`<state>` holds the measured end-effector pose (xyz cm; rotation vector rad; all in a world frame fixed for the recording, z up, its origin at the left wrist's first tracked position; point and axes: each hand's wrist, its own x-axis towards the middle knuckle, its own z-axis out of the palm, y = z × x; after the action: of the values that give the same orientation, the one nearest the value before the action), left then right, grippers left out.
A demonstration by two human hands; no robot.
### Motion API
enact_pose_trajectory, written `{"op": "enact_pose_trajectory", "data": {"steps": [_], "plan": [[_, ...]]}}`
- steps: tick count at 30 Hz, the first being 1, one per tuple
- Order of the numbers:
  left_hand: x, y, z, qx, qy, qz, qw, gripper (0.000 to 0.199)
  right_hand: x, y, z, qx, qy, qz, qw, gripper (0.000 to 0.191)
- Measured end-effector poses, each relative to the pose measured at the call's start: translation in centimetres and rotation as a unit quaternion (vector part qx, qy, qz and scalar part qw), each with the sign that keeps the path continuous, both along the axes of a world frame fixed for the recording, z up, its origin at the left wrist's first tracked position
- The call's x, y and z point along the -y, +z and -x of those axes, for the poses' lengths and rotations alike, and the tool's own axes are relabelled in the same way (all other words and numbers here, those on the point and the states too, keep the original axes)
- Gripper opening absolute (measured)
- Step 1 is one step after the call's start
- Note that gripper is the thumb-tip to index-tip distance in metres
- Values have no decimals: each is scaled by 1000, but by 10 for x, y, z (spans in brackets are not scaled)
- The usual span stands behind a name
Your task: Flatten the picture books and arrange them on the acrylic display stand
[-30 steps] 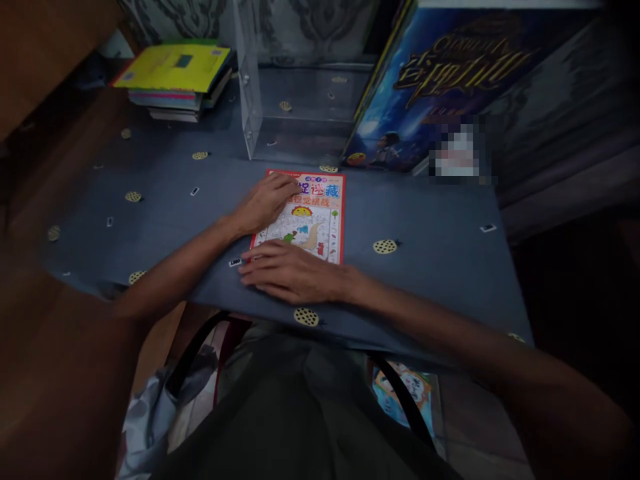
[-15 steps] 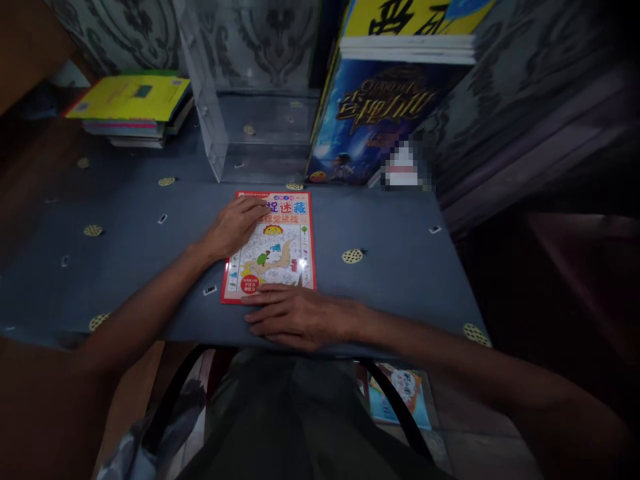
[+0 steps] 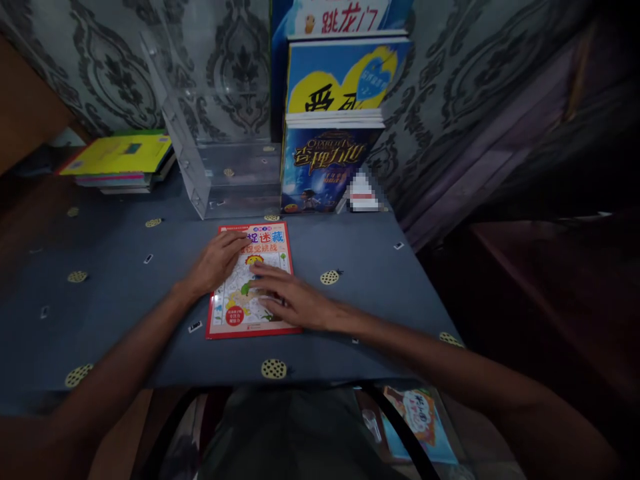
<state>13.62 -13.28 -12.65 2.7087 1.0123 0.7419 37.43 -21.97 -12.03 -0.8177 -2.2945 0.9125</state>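
Nearest: the wearer's dark clothing [image 3: 295, 433]; to its right, below table level, a blue-and-orange book [image 3: 420, 427]. Then the table in grey-blue pineapple-print cloth [image 3: 370, 293]. Red-bordered hide-and-seek puzzle book [image 3: 245, 315] lies flat on it, cover up, near the middle, short of the near edge. Right hand [image 3: 297, 303] is over the book's right half, fingers stretched out and spread, pinching nothing; can't tell if fingertips touch the cover. Left hand [image 3: 215, 263], a bit farther, rests on the far-left part of the cover, fingers extended close together, covering some of the title.

Beyond the book: clear acrylic rack [image 3: 186, 157]; at its right side, upright dark-blue books with gold lettering [image 3: 325, 167], a yellow-and-blue book [image 3: 345, 80] rising behind. Far left: book stack [image 3: 117, 160], yellow cover on top. Farthest: grey damask-patterned wall covering [image 3: 115, 60].
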Motion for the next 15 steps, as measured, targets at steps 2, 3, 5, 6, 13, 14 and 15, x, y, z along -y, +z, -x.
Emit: {"op": "enact_pose_trajectory", "data": {"steps": [2,3,5,6,13,14,15], "plan": [[0,1,0,0,0,-6,1000,32,-21,-9,-1,14,-40,-34,999,40],[0,1,0,0,0,-9,1000,32,-32,-13,-2,20,-60,-52,997,40],[1,2,-1,-2,4,-14,1000,32,-52,-19,-2,41,-98,-75,991,43],[1,2,-1,-4,10,-17,1000,32,-61,-21,-2,56,-118,-83,988,43],[8,4,-2,-44,177,-21,983,39,-66,-12,6,161,-227,-62,958,51],[9,4,-2,-49,191,-16,980,40,-61,-10,6,173,-235,-60,954,52],[9,3,-2,-50,199,-12,979,41,-57,-8,7,186,-240,-61,951,54]]}}
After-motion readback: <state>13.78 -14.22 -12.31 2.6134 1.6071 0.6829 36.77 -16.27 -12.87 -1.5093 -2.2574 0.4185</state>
